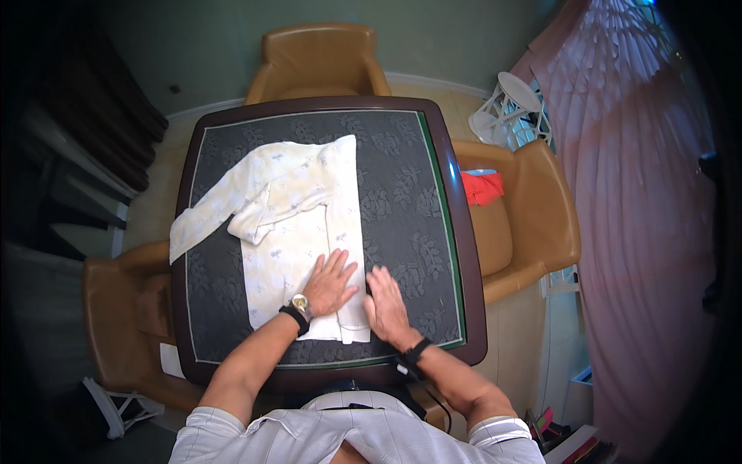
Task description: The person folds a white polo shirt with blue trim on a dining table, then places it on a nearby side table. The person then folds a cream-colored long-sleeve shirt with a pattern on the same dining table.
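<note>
A pale long-sleeved top (290, 255) with a small grey-blue print lies flat on the dark patterned tabletop cover (400, 220). Its right side is folded inward along a straight edge, and that side's sleeve lies bent across the body. The other sleeve stretches out to the left, its cuff over the table's rim. My left hand (331, 284) presses flat on the lower part of the folded strip, fingers slightly spread. Beside the top's right edge, my right hand (387, 304) rests on or just above the cover, its thumb side by the fabric. Neither hand grips anything.
A raised dark wooden rim (458, 232) frames the table. Tan armchairs stand at the far side (319, 58), right (539, 209) and left (116, 325). Red cloth (484, 187) lies on the right chair. A cable (437, 394) hangs near my right wrist. A pink curtain (626, 232) hangs farther right.
</note>
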Tool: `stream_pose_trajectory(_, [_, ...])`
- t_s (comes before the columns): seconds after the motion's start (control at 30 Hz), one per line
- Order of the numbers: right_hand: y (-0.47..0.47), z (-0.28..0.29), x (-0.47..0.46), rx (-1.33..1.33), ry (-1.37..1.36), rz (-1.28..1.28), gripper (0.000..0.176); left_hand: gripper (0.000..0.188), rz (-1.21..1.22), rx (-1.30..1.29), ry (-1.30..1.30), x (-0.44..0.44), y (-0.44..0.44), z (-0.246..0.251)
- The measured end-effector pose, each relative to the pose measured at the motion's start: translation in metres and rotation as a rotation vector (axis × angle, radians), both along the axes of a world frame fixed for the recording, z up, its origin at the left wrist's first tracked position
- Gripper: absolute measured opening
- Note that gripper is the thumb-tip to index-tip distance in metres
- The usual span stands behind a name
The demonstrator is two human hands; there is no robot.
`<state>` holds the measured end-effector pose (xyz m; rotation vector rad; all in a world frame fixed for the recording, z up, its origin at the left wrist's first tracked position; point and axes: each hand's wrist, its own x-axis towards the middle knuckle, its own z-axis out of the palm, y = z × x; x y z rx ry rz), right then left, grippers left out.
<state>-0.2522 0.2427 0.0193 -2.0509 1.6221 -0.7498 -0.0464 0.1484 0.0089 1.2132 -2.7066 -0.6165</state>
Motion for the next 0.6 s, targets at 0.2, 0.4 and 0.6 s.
stream_pose_trajectory(0.2, [-0.131, -0.024, 0.032, 0.058, 0.09, 0.05, 0.071, 0.075, -0.1, -0.043, 0.05, 0.004, 0.038, 0.005])
stream_pose_trajectory(0.4, [-0.18, -0.054, 0.052, -0.039, 0.225, 0.049, 0.084, 0.067, -0.042, -0.053, 0.038, 0.003, 0.047, 0.005])
stream_pose_trajectory(0.6, [-0.246, -0.069, 0.048, -0.125, 0.27, 0.034, 0.088, 0.067, -0.029, -0.016, 0.07, 0.006, 0.045, 0.0])
